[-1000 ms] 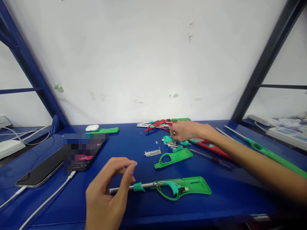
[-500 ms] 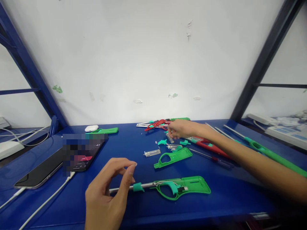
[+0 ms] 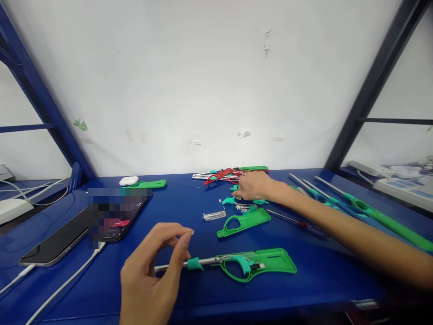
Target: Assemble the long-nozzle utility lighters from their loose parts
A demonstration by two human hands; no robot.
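My left hand (image 3: pixel 154 271) is closed in a pinch, with a tiny whitish piece (image 3: pixel 192 233) between thumb and forefinger tips. Just behind it lies an opened green long-nosed lighter (image 3: pixel 277 262), its metal tube (image 3: pixel 209 261) partly hidden by the hand and its teal trigger (image 3: pixel 241 262) exposed. Stretched to the back, my right hand (image 3: pixel 253 186) has its fingers curled down among small lighter parts; what they grip is hidden. Close to it are a teal trigger piece (image 3: pixel 228 201) and a clear fuel tank (image 3: pixel 242 207). Another clear tank (image 3: pixel 214 216) lies beside a green shell half (image 3: pixel 252 222).
Red and green lighter parts (image 3: pixel 221 176) are heaped by the wall. A screwdriver (image 3: pixel 311 229) and assembled green lighters (image 3: pixel 389 221) lie to the right. On the left are two phones (image 3: pixel 57 239) with white cables (image 3: pixel 67 282), a white case (image 3: pixel 129 181) and another green shell (image 3: pixel 152 184).
My right hand has shifted slightly, now covering the clear tank that showed under its fingers, and the forearm has dropped a little. My left hand holds its pinch in place.
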